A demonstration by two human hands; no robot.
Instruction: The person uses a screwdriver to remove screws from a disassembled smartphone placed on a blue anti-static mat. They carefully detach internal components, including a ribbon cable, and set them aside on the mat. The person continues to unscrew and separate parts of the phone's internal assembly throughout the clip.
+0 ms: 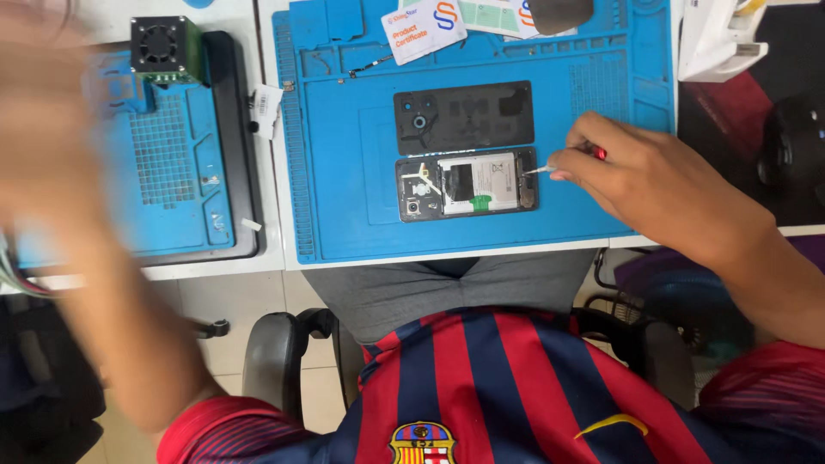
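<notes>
Blurred and raised close to the lens, the left hand (43, 129) hangs over the left side of the bench; whether it is open or holding anything cannot be told. Farther out, the right hand (653, 185) pinches a red-handled screwdriver (567, 163) like a pen, a grip that likely steadies the tip. Its shaft lies nearly level, tip pointing left onto the right end of the opened phone (467, 184). That phone lies lengthwise left-to-right on the blue mat (344, 215), its removed back cover (464, 118) parallel just above.
</notes>
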